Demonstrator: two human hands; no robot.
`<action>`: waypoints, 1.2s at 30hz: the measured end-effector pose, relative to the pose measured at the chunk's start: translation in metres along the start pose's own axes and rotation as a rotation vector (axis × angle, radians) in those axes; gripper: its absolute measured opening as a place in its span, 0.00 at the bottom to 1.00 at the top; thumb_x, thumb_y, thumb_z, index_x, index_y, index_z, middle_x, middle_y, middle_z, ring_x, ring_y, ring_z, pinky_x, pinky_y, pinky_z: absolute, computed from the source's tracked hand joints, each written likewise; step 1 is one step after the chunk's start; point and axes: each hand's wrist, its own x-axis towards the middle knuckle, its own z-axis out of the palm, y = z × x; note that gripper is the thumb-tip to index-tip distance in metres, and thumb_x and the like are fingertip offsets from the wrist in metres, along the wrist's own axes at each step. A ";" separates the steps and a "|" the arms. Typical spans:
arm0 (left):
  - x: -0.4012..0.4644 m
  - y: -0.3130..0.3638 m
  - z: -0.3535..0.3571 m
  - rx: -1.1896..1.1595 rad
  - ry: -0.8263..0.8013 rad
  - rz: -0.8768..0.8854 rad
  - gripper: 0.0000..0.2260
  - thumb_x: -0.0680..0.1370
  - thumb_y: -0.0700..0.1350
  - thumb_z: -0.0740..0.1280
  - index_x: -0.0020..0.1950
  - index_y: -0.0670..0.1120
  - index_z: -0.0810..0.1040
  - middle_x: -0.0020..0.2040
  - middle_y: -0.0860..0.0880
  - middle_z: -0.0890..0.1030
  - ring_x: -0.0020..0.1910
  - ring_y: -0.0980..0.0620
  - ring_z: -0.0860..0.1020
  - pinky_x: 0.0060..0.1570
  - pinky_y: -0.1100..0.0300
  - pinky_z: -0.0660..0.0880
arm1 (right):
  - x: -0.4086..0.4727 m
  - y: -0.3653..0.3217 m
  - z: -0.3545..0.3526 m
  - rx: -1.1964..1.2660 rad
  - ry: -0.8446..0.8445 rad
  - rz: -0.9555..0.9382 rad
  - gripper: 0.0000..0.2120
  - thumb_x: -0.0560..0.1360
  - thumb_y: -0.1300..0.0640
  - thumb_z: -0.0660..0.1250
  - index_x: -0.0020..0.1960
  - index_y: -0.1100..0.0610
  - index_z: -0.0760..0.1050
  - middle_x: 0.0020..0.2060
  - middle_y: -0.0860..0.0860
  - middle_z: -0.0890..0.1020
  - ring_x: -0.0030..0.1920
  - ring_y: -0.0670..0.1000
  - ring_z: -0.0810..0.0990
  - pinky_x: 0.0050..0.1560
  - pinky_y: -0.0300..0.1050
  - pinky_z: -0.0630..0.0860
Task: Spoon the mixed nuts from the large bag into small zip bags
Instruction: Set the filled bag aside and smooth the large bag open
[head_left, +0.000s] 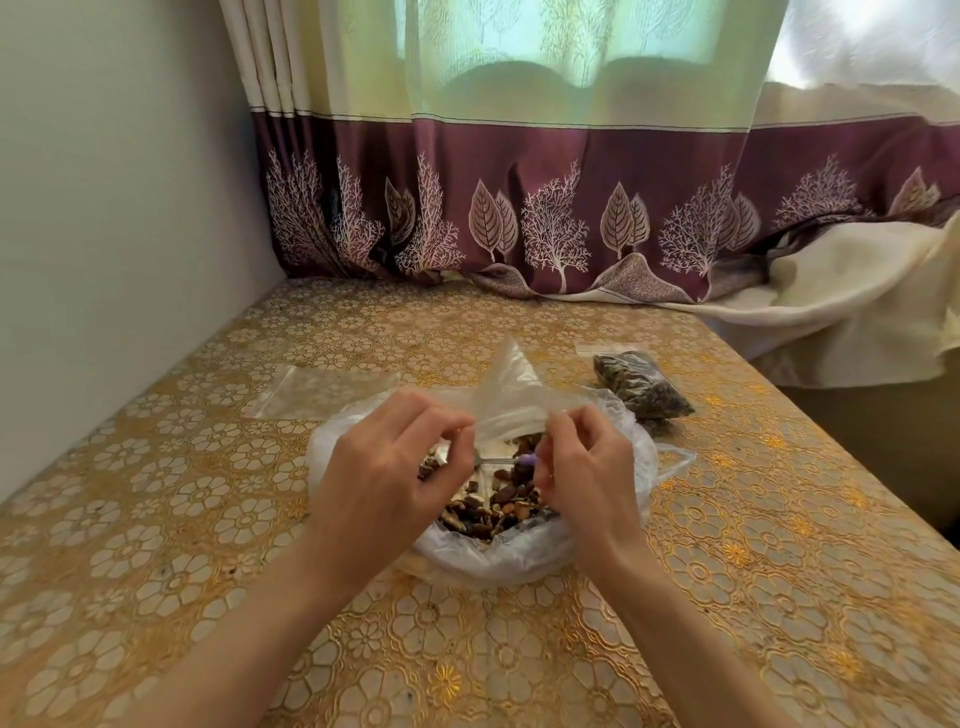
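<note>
1. The large, thin, clear plastic bag (519, 551) sits open near the middle of the surface (156, 519), which wears a gold floral cover; mixed brown nuts (493, 509) lie heaped inside it.
2. The left hand (384, 467) pinches one edge of a small clear zip bag (511, 384), held upright over the nuts.
3. The right hand (582, 467) pinches the opposite edge of that bag.
4. A small spoon with a purple handle (519, 460) lies between the two hands, above the nuts; I cannot tell which hand holds it.
5. A flat, empty zip bag (322, 389) lies toward the left edge.
6. A filled zip bag of nuts (641, 384) lies toward the far right edge, beside the patterned maroon curtain (571, 208).
</note>
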 end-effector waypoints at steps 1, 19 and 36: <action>0.000 0.001 0.001 -0.010 0.004 0.039 0.10 0.76 0.43 0.63 0.44 0.38 0.80 0.40 0.47 0.80 0.37 0.53 0.78 0.37 0.60 0.76 | 0.000 -0.001 -0.002 0.005 0.015 -0.021 0.09 0.79 0.60 0.60 0.39 0.56 0.71 0.30 0.55 0.76 0.31 0.51 0.76 0.29 0.43 0.72; 0.003 -0.044 -0.008 -0.963 0.066 -0.985 0.13 0.70 0.42 0.68 0.54 0.45 0.77 0.39 0.51 0.83 0.31 0.58 0.77 0.30 0.64 0.78 | 0.016 -0.006 -0.020 0.167 -0.289 0.164 0.05 0.77 0.61 0.64 0.51 0.62 0.73 0.28 0.52 0.77 0.23 0.45 0.72 0.22 0.34 0.68; 0.002 -0.025 -0.001 -0.470 0.153 -0.659 0.04 0.73 0.46 0.68 0.39 0.49 0.77 0.27 0.55 0.77 0.22 0.60 0.72 0.25 0.70 0.68 | 0.009 -0.011 -0.016 0.310 -0.365 -0.061 0.03 0.65 0.55 0.72 0.38 0.49 0.84 0.41 0.49 0.86 0.45 0.48 0.84 0.41 0.38 0.80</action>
